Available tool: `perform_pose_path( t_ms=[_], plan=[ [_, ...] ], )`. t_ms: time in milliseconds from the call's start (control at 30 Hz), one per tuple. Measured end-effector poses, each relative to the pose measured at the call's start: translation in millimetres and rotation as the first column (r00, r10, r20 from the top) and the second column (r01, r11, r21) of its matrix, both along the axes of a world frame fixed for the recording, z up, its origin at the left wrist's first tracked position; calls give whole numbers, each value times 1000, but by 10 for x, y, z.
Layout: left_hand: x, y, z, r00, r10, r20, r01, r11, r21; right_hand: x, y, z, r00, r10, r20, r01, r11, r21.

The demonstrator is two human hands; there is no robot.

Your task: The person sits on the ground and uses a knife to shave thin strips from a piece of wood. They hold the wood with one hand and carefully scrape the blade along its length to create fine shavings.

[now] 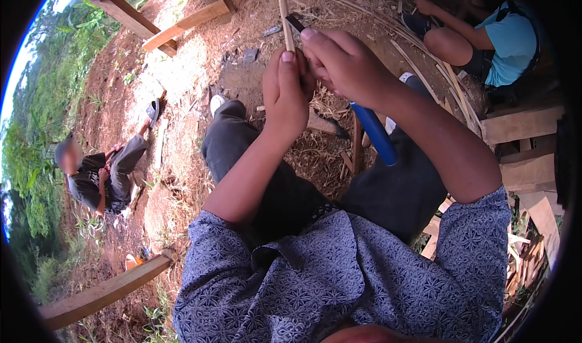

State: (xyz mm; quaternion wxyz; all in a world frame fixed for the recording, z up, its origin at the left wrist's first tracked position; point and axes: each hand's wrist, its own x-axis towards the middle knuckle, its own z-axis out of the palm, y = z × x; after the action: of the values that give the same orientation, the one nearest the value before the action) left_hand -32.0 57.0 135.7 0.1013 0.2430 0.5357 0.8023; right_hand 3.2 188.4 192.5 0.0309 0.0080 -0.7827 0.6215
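Two hands [315, 79], one strip [284, 16] (perhaps bamboo)

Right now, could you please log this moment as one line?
left hand: grips bamboo strip | right hand: holds blue-handled knife, blade on strip | ground: shavings

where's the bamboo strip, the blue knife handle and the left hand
bamboo strip [283, 13]: head view, on the bare length above the hands.
blue knife handle [376, 135]: head view, on the middle of the handle below the right hand.
left hand [286, 91]: head view, on the back of the hand.
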Motion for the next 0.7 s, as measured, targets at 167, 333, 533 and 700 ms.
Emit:
perform_pose_path(
  t_ms=[167, 333, 533, 700],
  plan=[
    [22, 26, 19, 998, 44, -55, -48, 995, -83, -29, 66, -8, 997, -59, -51, 67, 979, 193],
    [84, 41, -57, 988, 9, -155, -40, 979, -201, -165, 126, 45, 949, -238, -205, 229, 971, -65],
    [213, 108, -78, 973, -78, -215, 37, 981, -188, -167, 757, 316, 886, -461, -43, 424, 846, -323],
    [39, 62, -131, 988, 72, -135, -85, 992, -90, -32, 420, 221, 995, -84, -45, 81, 995, -65]
  ],
)
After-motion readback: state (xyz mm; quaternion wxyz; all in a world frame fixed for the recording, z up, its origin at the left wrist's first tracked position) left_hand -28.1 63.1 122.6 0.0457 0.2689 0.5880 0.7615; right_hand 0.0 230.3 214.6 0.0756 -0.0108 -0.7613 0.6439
